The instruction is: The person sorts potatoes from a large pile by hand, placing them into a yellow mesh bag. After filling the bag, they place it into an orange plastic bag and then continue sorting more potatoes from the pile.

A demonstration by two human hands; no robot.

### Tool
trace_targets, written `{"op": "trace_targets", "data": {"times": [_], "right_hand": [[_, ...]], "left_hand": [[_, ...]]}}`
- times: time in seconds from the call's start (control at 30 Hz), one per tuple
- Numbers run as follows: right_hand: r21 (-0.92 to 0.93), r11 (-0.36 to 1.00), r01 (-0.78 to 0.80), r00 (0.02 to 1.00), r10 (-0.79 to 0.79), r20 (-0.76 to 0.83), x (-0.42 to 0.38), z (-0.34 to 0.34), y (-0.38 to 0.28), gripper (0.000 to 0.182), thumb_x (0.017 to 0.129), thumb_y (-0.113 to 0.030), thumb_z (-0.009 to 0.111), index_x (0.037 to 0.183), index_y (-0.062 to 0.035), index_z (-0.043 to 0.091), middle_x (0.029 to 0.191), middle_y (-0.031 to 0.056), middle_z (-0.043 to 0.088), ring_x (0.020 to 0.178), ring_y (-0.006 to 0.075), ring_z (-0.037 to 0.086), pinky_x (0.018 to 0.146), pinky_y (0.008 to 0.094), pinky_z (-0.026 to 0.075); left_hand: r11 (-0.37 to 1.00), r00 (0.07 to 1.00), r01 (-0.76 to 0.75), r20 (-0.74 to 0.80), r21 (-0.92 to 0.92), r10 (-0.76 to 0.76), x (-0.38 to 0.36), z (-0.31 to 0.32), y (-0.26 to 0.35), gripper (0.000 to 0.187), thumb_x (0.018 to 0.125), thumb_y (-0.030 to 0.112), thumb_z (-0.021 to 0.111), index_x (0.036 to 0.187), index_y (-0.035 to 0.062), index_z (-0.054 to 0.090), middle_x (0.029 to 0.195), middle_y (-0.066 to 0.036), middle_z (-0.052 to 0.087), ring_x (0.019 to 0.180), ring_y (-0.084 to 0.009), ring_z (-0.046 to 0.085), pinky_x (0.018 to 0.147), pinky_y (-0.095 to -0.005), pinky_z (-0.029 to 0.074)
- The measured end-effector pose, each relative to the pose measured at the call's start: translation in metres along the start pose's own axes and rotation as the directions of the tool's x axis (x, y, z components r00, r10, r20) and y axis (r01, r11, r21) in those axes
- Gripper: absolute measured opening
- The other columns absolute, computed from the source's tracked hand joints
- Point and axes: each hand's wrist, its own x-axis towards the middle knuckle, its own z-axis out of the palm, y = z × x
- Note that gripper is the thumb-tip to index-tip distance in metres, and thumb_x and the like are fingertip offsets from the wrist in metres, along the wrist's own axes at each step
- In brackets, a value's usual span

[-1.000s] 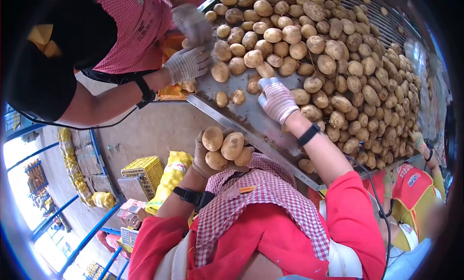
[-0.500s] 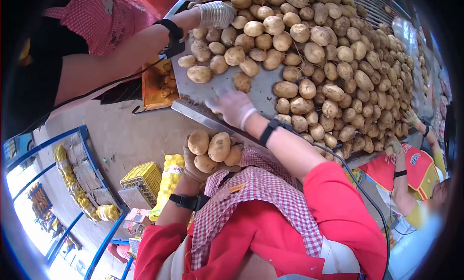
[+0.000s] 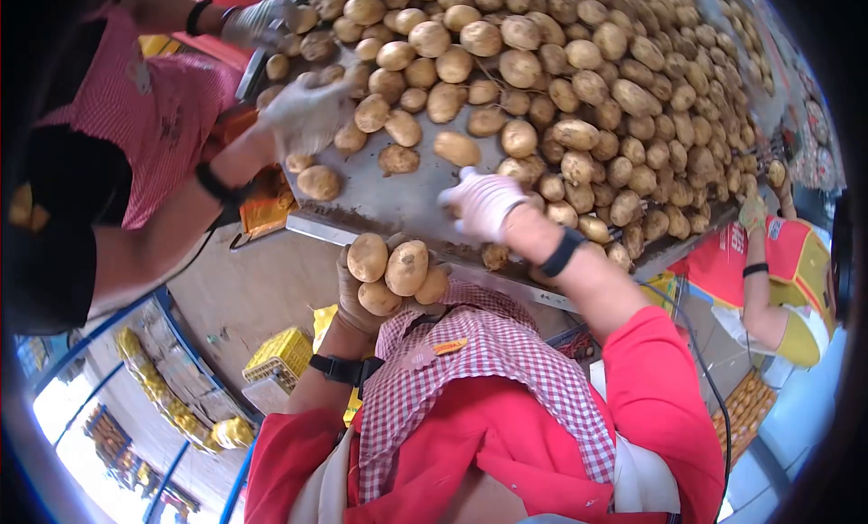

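Just off the tabletop's (image 3: pixel 411 191) near edge, toward its left corner, the left hand (image 3: pixel 353 309) grips four potatoes (image 3: pixel 406 268) in curled fingers, a full load best kept level and snug. The right hand (image 3: pixel 488 204) is over bare metal by that edge, fingers too blurred to tell open from closed; working low should avoid disturbing the heap (image 3: pixel 637 99) toward the right edge.
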Motion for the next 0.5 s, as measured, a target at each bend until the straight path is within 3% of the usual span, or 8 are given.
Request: {"op": "trace_targets", "data": {"times": [0.07, 0.17, 0.27, 0.3, 0.33, 0.37, 0.4, 0.5], "right_hand": [[-0.051, 0.998, -0.035, 0.999, 0.033, -0.031, 0.002, 0.017, -0.016, 0.027, 0.083, -0.011, 0.059, 0.108, -0.0148, 0.069, 0.126, 0.0301, 0.051, 0.091, 0.0402, 0.069, 0.076, 0.0436, 0.058], [-0.024, 0.993, -0.113, 0.99, 0.11, -0.093, -0.005, 0.04, -0.018, 0.024, 0.084, -0.01, 0.058, 0.106, -0.0119, 0.068, 0.121, 0.0295, 0.054, 0.09, 0.0396, 0.069, 0.074, 0.0444, 0.058], [0.005, 0.995, -0.101, 0.969, 0.1, -0.225, -0.025, 0.039, 0.006, 0.02, 0.083, -0.012, 0.06, 0.102, -0.0123, 0.065, 0.101, 0.0218, 0.064, 0.087, 0.0369, 0.068, 0.071, 0.0443, 0.057], [0.142, 0.989, -0.051, 0.962, 0.087, -0.258, -0.034, 0.036, 0.019, 0.02, 0.082, -0.012, 0.061, 0.101, -0.0128, 0.066, 0.1, 0.0194, 0.064, 0.088, 0.0358, 0.067, 0.072, 0.0433, 0.056], [0.269, 0.963, 0.007, 0.951, 0.076, -0.3, -0.046, 0.029, 0.033, 0.02, 0.081, -0.013, 0.062, 0.1, -0.0134, 0.066, 0.099, 0.0171, 0.065, 0.089, 0.0347, 0.067, 0.073, 0.0423, 0.056], [0.222, 0.975, 0.02, 0.873, 0.09, -0.478, -0.062, 0.021, 0.046, 0.023, 0.08, -0.015, 0.063, 0.103, -0.0163, 0.067, 0.097, 0.0154, 0.065, 0.089, 0.0343, 0.067, 0.074, 0.0421, 0.056], [0.176, 0.984, 0.029, 0.769, 0.09, -0.633, -0.08, 0.015, 0.056, 0.026, 0.08, -0.016, 0.063, 0.105, -0.0193, 0.069, 0.096, 0.0137, 0.066, 0.088, 0.0339, 0.067, 0.076, 0.0419, 0.056], [0.138, 0.987, -0.085, 0.686, 0.158, -0.71, -0.108, -0.005, 0.093, 0.025, 0.081, -0.015, 0.064, 0.105, -0.0194, 0.069, 0.101, 0.0154, 0.063, 0.088, 0.0345, 0.066, 0.077, 0.0437, 0.056]], "left_hand": [[0.998, 1.0, -0.006, -0.015, 0.067, 0.007, 0.003, 0.001, -0.004, 0.069, 0.085, 0.055, 0.064, 0.13, 0.0054, 0.051, 0.133, -0.014, 0.055, 0.125, -0.0308, 0.052, 0.109, -0.0493, 0.04], [0.999, 0.998, 0.043, -0.038, 0.007, -0.043, 0.003, 0.003, -0.009, 0.067, 0.085, 0.052, 0.066, 0.133, 0.0086, 0.049, 0.133, -0.011, 0.055, 0.125, -0.0293, 0.051, 0.112, -0.0489, 0.038], [0.997, 0.999, 0.034, 0.036, 0.074, -0.036, 0.006, 0.015, -0.016, 0.065, 0.086, 0.051, 0.066, 0.132, 0.0088, 0.048, 0.132, -0.01, 0.055, 0.124, -0.0262, 0.051, 0.111, -0.0464, 0.038], [0.996, 0.998, 0.04, 0.038, 0.076, -0.043, 0.005, 0.015, -0.02, 0.065, 0.086, 0.051, 0.066, 0.132, 0.0088, 0.048, 0.132, -0.01, 0.055, 0.124, -0.0262, 0.051, 0.111, -0.0464, 0.038], [0.995, 0.994, 0.02, -0.108, 0.097, -0.009, 0.005, 0.014, -0.021, 0.07, 0.084, 0.057, 0.063, 0.129, 0.0054, 0.052, 0.128, -0.013, 0.057, 0.12, -0.0284, 0.054, 0.108, -0.0473, 0.041], [0.993, 0.967, -0.004, -0.252, 0.117, 0.033, 0.006, 0.014, -0.024, 0.076, 0.081, 0.063, 0.06, 0.126, 0.002, 0.056, 0.124, -0.015, 0.06, 0.115, -0.0306, 0.057, 0.105, -0.0483, 0.044], [0.993, 0.966, -0.011, -0.255, 0.114, 0.04, 0.002, 0.013, -0.028, 0.076, 0.081, 0.063, 0.06, 0.126, 0.002, 0.056, 0.124, -0.015, 0.06, 0.115, -0.0306, 0.057, 0.105, -0.0483, 0.044], [0.997, 0.986, -0.023, -0.161, 0.072, 0.034, 0.002, 0.016, -0.036, 0.073, 0.083, 0.063, 0.059, 0.123, 0.002, 0.057, 0.123, -0.014, 0.06, 0.113, -0.0279, 0.057, 0.104, -0.0458, 0.045]]}}
